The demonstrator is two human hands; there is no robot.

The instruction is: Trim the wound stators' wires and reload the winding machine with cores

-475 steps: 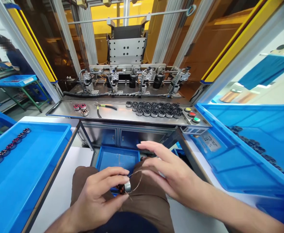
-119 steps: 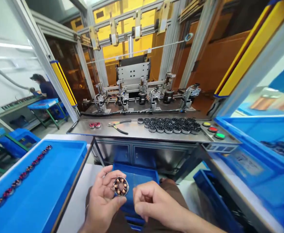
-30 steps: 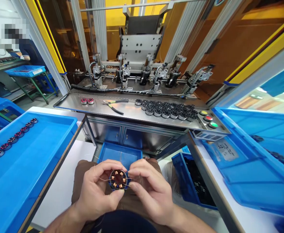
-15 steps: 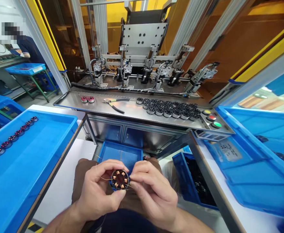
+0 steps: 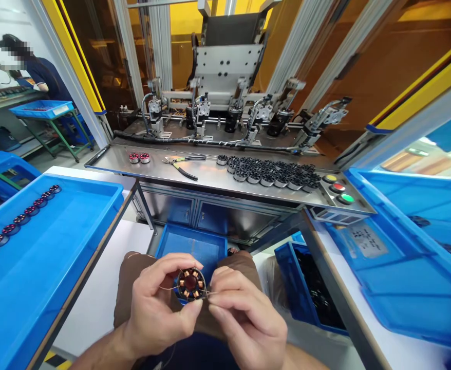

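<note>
Head view: we are pinching a small, light motor ring [image 5: 190, 283] by its hard rim with our left hand [image 5: 156, 304], while our right hand [image 5: 244, 317] fingers are pinching its thin, bendy wire [image 5: 212, 293].

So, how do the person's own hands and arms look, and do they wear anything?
Both the left hand and the right hand are bare: no gloves, rings or watch in view. The forearms are bare too, with no sleeves showing. No markings are visible.

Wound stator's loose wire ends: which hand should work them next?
Right. The left hand grips the wound stator by its rim, steadying it, while the right hand already pinches the thin wire beside it.
</note>
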